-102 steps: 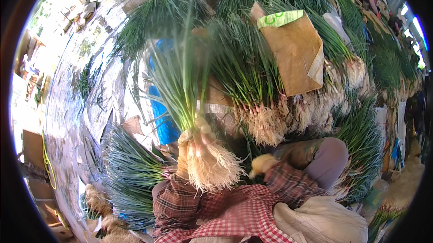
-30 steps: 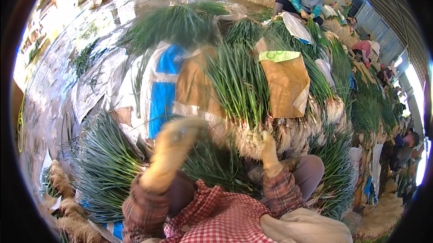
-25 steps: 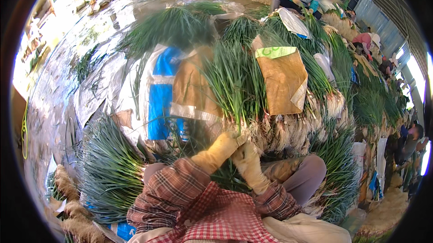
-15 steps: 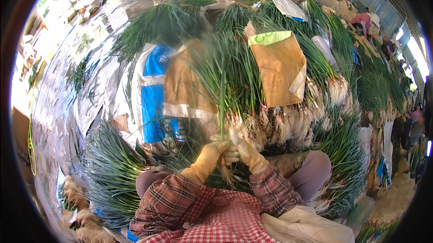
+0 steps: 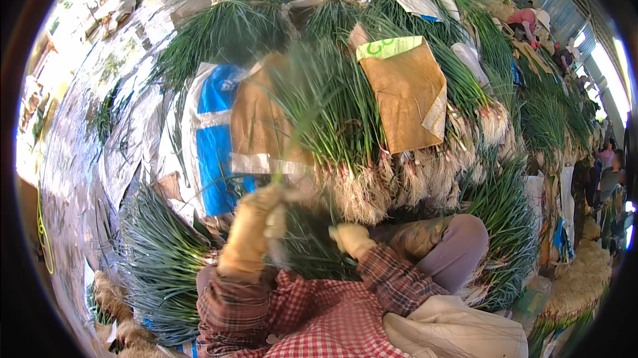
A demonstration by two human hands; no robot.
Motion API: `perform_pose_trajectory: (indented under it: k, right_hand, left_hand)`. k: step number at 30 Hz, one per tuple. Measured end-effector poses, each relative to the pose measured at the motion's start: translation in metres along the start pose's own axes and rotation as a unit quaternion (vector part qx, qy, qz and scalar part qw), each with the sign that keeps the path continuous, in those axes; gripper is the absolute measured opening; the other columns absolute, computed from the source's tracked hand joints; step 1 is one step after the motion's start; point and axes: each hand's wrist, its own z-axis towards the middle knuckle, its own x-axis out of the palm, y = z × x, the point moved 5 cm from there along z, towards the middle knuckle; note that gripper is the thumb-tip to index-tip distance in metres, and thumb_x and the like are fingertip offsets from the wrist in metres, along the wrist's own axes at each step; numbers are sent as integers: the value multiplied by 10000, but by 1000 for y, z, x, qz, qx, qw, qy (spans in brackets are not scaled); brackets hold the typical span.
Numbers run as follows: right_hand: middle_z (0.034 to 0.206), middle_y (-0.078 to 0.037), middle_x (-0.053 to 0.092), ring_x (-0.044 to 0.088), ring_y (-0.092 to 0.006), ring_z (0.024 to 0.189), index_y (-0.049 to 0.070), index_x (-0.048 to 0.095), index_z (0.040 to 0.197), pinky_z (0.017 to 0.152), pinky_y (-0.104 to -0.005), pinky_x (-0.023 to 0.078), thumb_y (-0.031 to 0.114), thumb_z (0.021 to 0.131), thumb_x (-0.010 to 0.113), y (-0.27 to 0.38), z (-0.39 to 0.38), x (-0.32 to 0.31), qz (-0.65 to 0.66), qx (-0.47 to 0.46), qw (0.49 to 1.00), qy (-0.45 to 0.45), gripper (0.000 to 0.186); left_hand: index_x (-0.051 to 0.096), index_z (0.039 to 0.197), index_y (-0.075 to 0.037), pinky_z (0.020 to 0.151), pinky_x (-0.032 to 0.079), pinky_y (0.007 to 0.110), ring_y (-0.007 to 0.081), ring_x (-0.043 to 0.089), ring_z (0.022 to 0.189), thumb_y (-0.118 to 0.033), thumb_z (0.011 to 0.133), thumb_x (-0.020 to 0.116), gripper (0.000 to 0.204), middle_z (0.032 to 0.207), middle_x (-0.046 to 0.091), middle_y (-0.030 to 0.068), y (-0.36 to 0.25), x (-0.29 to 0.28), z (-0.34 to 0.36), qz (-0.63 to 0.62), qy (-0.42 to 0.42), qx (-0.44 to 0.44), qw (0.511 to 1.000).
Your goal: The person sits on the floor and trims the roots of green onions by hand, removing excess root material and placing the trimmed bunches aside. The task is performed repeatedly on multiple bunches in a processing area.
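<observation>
My left hand (image 5: 256,228), in a yellowish work glove, is raised and smeared by motion. It is closed round a few green onions (image 5: 302,128), whose green leaves fan upward in a blur. My right hand (image 5: 352,239), gloved alike, is lower and to the right, apart from them. Its fingers are curled; whether anything thin is inside is hidden. Just beyond my hands lies a row of green onions (image 5: 359,192), pale roots toward me and leaves pointing away. Loose green leaves (image 5: 312,238) lie in my lap area between my legs.
Brown sheets (image 5: 405,102) and a blue-and-white sack (image 5: 214,138) lie over and beside the row. Piles of green onions stand at left (image 5: 159,258) and right (image 5: 508,245). My bent knee (image 5: 465,245) is close on the right. Other people (image 5: 531,22) sit farther off.
My hands were together on the green onions and have parted. My left hand has moved left with the onions, which now lean; my right hand has dropped slightly.
</observation>
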Motion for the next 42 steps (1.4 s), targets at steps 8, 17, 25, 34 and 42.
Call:
perform_pose_trajectory:
  k: [8,17,25,34,42]
  right_hand:
    - [695,-68,596,591,-185,678,61,617,940,559,-340,509,333,991,526,-5,23,-130,-175,69,863,-469,290]
    - [834,-111,647,567,-102,637,34,563,866,493,-212,492,176,961,581,-51,-15,-189,693,-69,661,-280,171]
    - [718,-103,562,574,-226,624,72,533,806,529,-359,493,227,954,578,19,-69,-125,21,-55,917,-395,219]
    - [671,-56,567,578,-182,582,75,591,969,508,-345,439,337,950,589,-10,-3,-32,647,-47,739,184,262]
    - [673,-5,579,532,-90,494,61,584,928,392,-209,416,433,980,524,38,14,-92,680,-127,722,16,380]
  left_hand:
    - [569,1188,-1,329,343,159,1,361,376,-255,1052,383,343,544,446,-53,-46,-5,20,-211,228,202,929]
    - [611,1147,93,494,484,243,54,315,326,-381,1050,356,546,401,336,-65,19,11,49,-33,153,-96,983]
    - [646,1130,16,700,594,325,236,695,886,-341,981,553,398,1000,704,141,88,34,60,123,84,-79,986]
    - [636,1075,57,756,542,339,217,654,831,-290,1003,521,372,951,678,96,94,24,49,-49,62,-131,988]
    - [616,1008,34,554,402,241,94,473,627,-298,1017,499,352,713,521,11,93,29,32,-131,81,-166,974]
